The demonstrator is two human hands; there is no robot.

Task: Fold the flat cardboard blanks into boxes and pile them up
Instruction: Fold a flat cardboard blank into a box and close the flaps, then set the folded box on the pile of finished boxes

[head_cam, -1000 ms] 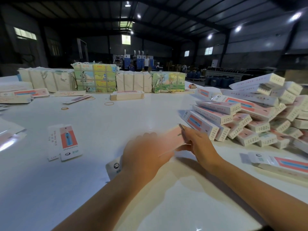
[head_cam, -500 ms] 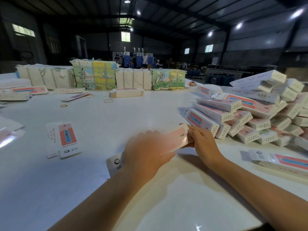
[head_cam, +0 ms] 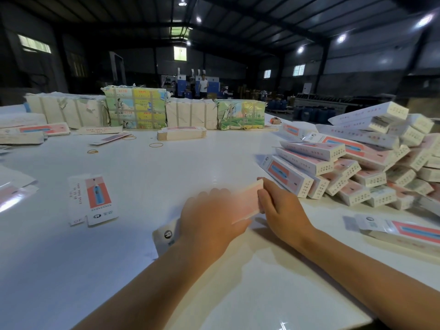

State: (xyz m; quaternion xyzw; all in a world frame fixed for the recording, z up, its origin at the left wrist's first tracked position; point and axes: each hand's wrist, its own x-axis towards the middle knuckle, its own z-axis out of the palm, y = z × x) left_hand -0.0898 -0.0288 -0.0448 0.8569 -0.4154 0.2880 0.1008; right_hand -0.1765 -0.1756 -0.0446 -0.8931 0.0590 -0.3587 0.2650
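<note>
Both hands hold one carton: left hand (head_cam: 209, 222) wraps the near part, grip closed round it; right hand (head_cam: 279, 206) pinches the far end w/ fingers curled. The carton (head_cam: 246, 203) sits just above the worktop (head_cam: 166, 177), centre-front, blurred, so flap detail can't be told. Step in hand, I'd say: closing an end of a part-formed box. Next move prob. needs the end flap tucked home, then the box set on the pile of finished boxes (head_cam: 357, 167) just beside the right hand. More flat blanks lie near, e.g. loose blank (head_cam: 91, 198) to the left.
</note>
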